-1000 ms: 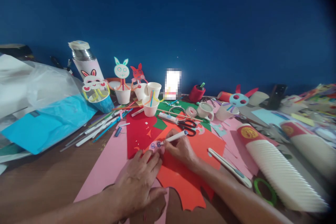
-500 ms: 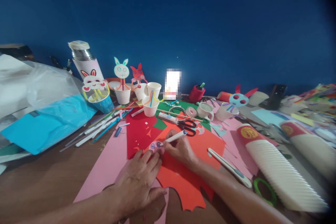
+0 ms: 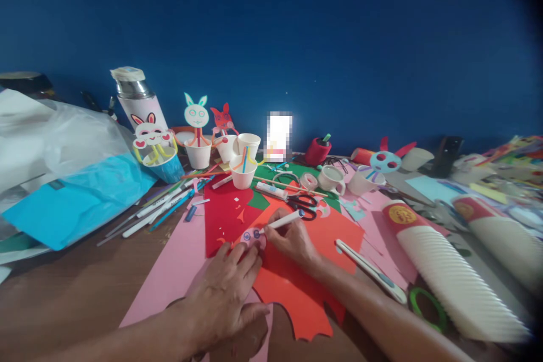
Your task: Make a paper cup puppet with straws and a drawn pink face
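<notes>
My right hand [image 3: 292, 240] is closed around a white marker [image 3: 283, 220], its blue end slanting up to the right. The marker's tip meets or hovers just over a small pink paper cutout [image 3: 249, 235] with two blue-ringed eyes drawn on it. Lying flat, my left hand [image 3: 227, 283] has its fingertips on the cutout's lower edge, and part of the cutout is hidden under them. Beneath both hands are orange paper [image 3: 297, 294], red paper [image 3: 220, 218] and pink paper [image 3: 169, 271]. Black-handled scissors [image 3: 306, 203] lie just beyond the right hand.
A utility knife [image 3: 371, 271] and green tape roll [image 3: 427, 308] lie right, beside stacked paper cups [image 3: 453, 277]. Cups with paper animal faces stand at the back, including a white rabbit [image 3: 196, 115]. Markers [image 3: 159, 212] and a blue sheet [image 3: 63, 203] are left.
The marker and right hand have shifted very slightly right over the drawn eye. My left hand stays in place on the pink cutout.
</notes>
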`<state>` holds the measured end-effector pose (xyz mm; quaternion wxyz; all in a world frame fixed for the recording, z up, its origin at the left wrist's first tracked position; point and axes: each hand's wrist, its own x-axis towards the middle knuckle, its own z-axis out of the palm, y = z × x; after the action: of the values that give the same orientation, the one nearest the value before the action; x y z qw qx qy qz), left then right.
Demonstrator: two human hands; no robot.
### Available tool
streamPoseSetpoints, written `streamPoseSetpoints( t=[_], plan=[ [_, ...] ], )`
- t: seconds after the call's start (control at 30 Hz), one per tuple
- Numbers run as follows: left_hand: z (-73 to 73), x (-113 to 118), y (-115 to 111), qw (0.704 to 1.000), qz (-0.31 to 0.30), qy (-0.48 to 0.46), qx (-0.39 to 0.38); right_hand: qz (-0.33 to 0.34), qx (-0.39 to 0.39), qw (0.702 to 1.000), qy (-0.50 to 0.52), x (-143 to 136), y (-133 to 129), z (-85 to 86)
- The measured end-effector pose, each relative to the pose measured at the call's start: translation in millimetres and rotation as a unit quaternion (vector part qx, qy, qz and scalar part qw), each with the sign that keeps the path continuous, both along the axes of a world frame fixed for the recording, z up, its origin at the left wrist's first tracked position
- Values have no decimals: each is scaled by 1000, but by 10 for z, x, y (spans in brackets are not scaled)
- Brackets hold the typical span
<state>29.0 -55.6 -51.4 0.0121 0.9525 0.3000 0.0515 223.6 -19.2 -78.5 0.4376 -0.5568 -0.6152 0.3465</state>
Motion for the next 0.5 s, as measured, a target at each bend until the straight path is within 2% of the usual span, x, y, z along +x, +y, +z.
streamPoseSetpoints(
  t=[0.3,0.5],
  plan=[
    [-16,-14,-6,1000,6,-4,-10,3,-17,1000,-16,3,-9,-23],
    [-17,-22,-14,1000,7,0,-11,-9,-36,999,26,-28,-21,18]
  ],
)
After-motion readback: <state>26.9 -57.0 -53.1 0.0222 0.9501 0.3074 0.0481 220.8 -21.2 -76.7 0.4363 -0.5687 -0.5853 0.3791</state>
